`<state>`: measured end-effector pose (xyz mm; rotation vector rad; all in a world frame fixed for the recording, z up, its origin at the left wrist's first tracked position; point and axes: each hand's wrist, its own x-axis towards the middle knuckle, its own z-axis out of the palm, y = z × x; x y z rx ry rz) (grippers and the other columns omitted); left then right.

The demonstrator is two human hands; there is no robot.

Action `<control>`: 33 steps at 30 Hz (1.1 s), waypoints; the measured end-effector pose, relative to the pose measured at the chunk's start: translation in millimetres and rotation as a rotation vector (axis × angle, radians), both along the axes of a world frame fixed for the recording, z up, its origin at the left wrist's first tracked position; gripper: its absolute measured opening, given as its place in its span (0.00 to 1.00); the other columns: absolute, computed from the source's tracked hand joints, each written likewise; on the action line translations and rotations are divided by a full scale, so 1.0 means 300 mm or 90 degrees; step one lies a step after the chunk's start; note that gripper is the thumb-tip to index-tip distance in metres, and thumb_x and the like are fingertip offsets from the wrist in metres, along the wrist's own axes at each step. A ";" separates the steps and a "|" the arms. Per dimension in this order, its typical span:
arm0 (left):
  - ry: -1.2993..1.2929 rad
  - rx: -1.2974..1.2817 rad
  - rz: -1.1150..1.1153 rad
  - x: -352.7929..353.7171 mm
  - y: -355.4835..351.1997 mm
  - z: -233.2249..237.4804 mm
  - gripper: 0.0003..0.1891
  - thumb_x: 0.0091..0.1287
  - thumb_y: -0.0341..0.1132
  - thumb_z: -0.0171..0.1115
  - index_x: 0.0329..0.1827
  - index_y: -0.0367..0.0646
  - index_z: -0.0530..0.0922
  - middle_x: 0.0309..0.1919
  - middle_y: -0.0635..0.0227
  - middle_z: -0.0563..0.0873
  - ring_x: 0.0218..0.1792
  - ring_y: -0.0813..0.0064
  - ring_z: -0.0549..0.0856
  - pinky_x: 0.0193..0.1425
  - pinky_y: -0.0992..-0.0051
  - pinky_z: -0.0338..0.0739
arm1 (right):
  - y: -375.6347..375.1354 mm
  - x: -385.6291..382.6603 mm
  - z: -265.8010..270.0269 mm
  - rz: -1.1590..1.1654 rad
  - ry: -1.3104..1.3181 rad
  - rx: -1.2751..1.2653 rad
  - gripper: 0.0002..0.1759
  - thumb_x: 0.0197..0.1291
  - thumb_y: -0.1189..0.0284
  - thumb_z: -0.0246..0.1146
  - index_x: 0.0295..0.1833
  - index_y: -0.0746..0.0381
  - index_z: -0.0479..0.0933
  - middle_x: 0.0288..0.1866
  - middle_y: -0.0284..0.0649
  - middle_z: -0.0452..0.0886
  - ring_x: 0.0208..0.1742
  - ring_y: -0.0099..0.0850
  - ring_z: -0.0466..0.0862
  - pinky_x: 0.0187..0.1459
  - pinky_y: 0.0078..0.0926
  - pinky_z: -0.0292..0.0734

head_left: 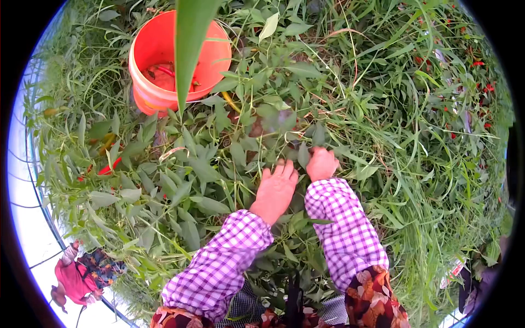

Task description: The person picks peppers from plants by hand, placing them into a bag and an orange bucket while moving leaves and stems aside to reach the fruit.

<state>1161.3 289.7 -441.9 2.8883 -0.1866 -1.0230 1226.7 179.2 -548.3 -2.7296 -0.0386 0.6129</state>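
Note:
My left hand [276, 188] reaches into the green pepper plants [205, 169] with its fingers stretched out, their tips touching the leaves. Close beside it on the right, my right hand [321, 163] is closed among the stems. Leaves hide its fingertips, so whatever they pinch cannot be made out. Both forearms wear purple-and-white checked sleeves. Beyond my hands, to the upper left, an orange-red bucket [143, 90] stands among the plants with a few red chili peppers [165, 70] at its bottom. A red chili pepper [110, 167] shows between leaves on the left.
A long blurred grass blade [191, 49] hangs close to the camera, across the bucket. Tall grass [404, 191] grows thickly on the right, with red peppers [486, 87] farther off. Another person in a pink top [74, 279] is at the lower left, near the curved tunnel frame.

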 end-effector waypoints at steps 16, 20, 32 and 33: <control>-0.029 -0.031 -0.008 -0.082 0.023 0.011 0.24 0.61 0.29 0.54 0.64 0.38 0.70 0.69 0.57 0.67 0.73 0.60 0.64 0.59 0.53 0.77 | -0.243 0.147 0.102 0.043 -0.233 0.031 0.09 0.53 0.62 0.69 0.33 0.55 0.83 0.36 0.34 0.80 0.44 0.39 0.77 0.46 0.43 0.68; -0.055 -0.043 -0.011 -0.102 0.025 -0.022 0.25 0.61 0.29 0.53 0.64 0.38 0.69 0.71 0.56 0.65 0.73 0.59 0.64 0.59 0.53 0.76 | -0.449 0.238 0.190 -0.169 -0.195 0.430 0.07 0.61 0.71 0.68 0.38 0.64 0.80 0.31 0.36 0.81 0.33 0.28 0.79 0.34 0.24 0.73; -0.048 -0.010 -0.032 -0.109 0.016 -0.021 0.30 0.61 0.30 0.56 0.69 0.39 0.66 0.68 0.60 0.69 0.72 0.59 0.65 0.69 0.60 0.67 | 0.285 0.473 0.553 -0.102 0.078 1.003 0.20 0.59 0.73 0.70 0.55 0.68 0.78 0.44 0.40 0.85 0.41 0.24 0.84 0.42 0.21 0.79; -0.054 -0.017 -0.029 -0.114 0.021 -0.022 0.29 0.61 0.30 0.56 0.69 0.39 0.67 0.67 0.60 0.69 0.72 0.59 0.65 0.69 0.60 0.67 | 0.282 0.480 0.552 0.001 0.007 0.914 0.17 0.60 0.70 0.69 0.51 0.69 0.80 0.40 0.41 0.86 0.39 0.25 0.85 0.42 0.23 0.80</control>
